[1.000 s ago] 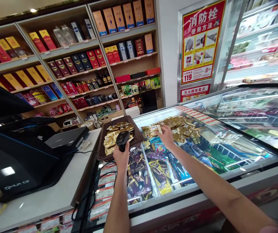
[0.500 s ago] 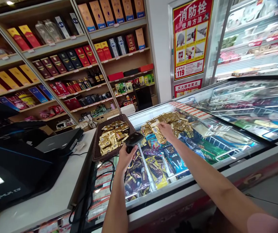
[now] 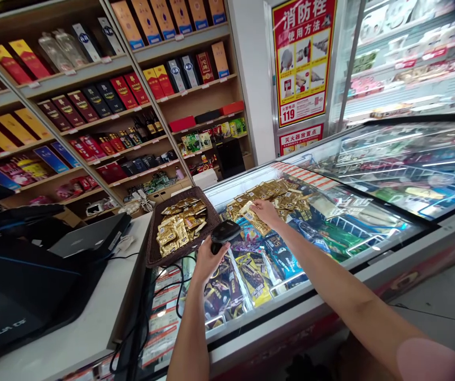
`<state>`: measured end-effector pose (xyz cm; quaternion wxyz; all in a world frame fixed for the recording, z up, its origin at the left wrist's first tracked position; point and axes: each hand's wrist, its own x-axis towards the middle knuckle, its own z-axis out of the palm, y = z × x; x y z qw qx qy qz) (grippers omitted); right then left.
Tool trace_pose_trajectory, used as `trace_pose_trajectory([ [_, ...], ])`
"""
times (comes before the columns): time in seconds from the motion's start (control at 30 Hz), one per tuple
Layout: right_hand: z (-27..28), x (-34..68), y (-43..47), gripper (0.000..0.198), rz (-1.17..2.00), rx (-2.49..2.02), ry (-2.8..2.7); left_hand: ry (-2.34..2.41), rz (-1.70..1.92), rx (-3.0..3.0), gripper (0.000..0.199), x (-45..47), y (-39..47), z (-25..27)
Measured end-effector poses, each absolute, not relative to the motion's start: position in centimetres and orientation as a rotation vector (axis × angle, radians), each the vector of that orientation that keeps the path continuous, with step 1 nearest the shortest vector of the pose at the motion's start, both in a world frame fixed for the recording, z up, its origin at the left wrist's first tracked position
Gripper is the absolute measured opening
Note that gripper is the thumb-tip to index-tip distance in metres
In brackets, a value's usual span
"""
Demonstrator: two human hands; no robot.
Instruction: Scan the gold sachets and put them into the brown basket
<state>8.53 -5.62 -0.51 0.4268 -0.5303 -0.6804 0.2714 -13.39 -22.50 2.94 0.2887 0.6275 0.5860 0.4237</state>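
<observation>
My left hand [image 3: 207, 260] is wrapped round the handle of a black barcode scanner [image 3: 226, 231], whose head points right toward my other hand. Pinched in my right hand [image 3: 266, 212] is a gold snack packet [image 3: 256, 218], held at its upper end over the glass freezer lid. Behind that hand, more gold packets [image 3: 287, 196] lie spread in a heap on the glass. A brown woven basket [image 3: 154, 248], left of the scanner, holds several loose gold packets [image 3: 180, 227].
Beneath the glass lid [image 3: 247, 185] lie bagged ice creams [image 3: 257, 280]. A white counter [image 3: 104, 296] with a black till [image 3: 21, 296] stands at left. The scanner's black cable [image 3: 178, 288] loops by the basket. Shelves of boxed goods [image 3: 132, 90] line the back.
The view has shifted slightly. My right hand and the gold packet are a little farther left, closer to the scanner. Both hands keep their hold.
</observation>
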Motion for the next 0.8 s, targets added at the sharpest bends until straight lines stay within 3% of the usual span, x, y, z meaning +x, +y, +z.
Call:
trace_pose_trajectory([
  [0.3, -0.7, 8.1, -5.6, 0.029, 0.753, -1.342, -1.609, 1.586, 1.138, 1.661, 0.042, -13.5, -22.2, 2.6],
  [0.57, -3.0, 10.5, -3.2, 0.08, 0.668, -1.5, -1.006, 1.611, 1.167, 1.628, 0.041, -13.6, -22.1, 3.0],
  [0.8, -4.1, 10.7, -2.0, 0.084, 0.632, -1.554, -1.024, 1.617, 1.261, 1.56, 0.042, -13.7, -22.3, 3.2],
])
